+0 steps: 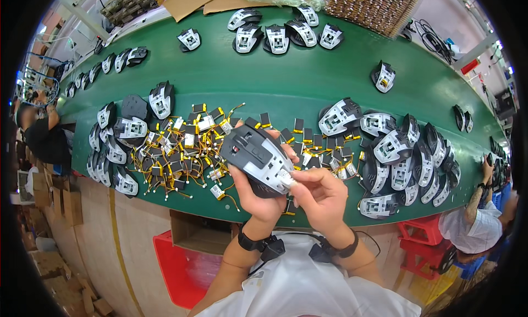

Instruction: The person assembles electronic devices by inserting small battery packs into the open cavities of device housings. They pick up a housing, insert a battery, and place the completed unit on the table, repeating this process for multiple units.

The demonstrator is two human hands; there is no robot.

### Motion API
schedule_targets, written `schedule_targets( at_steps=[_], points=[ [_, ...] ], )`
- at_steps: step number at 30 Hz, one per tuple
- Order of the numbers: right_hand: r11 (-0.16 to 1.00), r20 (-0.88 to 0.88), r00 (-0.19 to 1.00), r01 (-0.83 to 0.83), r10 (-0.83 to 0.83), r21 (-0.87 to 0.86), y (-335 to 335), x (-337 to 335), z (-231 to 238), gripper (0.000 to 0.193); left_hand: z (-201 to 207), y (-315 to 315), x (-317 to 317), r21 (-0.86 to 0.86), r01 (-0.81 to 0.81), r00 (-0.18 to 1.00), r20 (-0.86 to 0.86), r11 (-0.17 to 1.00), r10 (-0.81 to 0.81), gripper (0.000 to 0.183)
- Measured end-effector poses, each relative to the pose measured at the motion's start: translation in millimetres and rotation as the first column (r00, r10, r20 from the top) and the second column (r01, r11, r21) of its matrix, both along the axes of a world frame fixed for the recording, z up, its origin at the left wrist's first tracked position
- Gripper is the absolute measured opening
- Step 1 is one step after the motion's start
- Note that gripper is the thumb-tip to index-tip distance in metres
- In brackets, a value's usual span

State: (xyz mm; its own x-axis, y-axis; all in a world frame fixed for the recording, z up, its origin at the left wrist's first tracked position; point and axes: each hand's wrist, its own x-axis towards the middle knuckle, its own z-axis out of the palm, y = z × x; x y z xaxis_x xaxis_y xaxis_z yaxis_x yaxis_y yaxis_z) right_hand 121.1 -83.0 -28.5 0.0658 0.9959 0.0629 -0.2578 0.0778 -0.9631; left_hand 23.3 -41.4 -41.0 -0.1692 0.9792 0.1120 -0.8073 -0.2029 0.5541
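A black and silver computer mouse shell (257,156) lies tilted across my left hand (254,200), whose fingers wrap round it from below and behind. My right hand (322,197) is closed in a pinch at the shell's lower right end. Between its thumb and fingertips shows a small whitish piece (286,178), too small to name, against the silver part. Around both hands on the green bench (231,78) lie small battery packs (173,152), dark or silver with yellow tape and thin wires, heaped thickest to the left.
More mouse shells (392,146) crowd the right, with another group (131,128) at left and a row (276,39) at the back. A cardboard grid crate (371,9) stands behind. Below the bench is a red bin (170,273). Co-workers (476,223) sit at both ends.
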Motion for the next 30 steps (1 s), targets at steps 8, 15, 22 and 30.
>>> schedule_targets(
  at_steps=[8,15,22,30],
  points=[
    [0.969,0.304,0.945,-0.178,0.119,0.173,15.6,35.7,-7.2,0.019,-2.9,-0.6,-11.4,-0.003,0.37,0.911,0.195,0.929,-0.362,0.068],
    [0.987,0.169,0.976,-0.119,0.136,-0.11,17.3,33.6,5.9,0.021,1.6,-4.9,-4.8,-0.086,0.296,0.955,0.06,0.951,-0.291,0.066],
    [0.968,0.469,0.878,-0.029,-0.095,0.251,7.8,28.3,-0.5,0.021,-9.7,-2.9,-5.0,-0.114,0.336,0.939,0.112,0.935,-0.324,0.062],
    [0.928,0.606,0.795,-0.209,-0.023,0.31,11.7,35.6,16.4,0.023,-5.6,-1.3,-5.7,-0.19,0.308,0.945,0.174,0.932,-0.277,0.063]
  ],
)
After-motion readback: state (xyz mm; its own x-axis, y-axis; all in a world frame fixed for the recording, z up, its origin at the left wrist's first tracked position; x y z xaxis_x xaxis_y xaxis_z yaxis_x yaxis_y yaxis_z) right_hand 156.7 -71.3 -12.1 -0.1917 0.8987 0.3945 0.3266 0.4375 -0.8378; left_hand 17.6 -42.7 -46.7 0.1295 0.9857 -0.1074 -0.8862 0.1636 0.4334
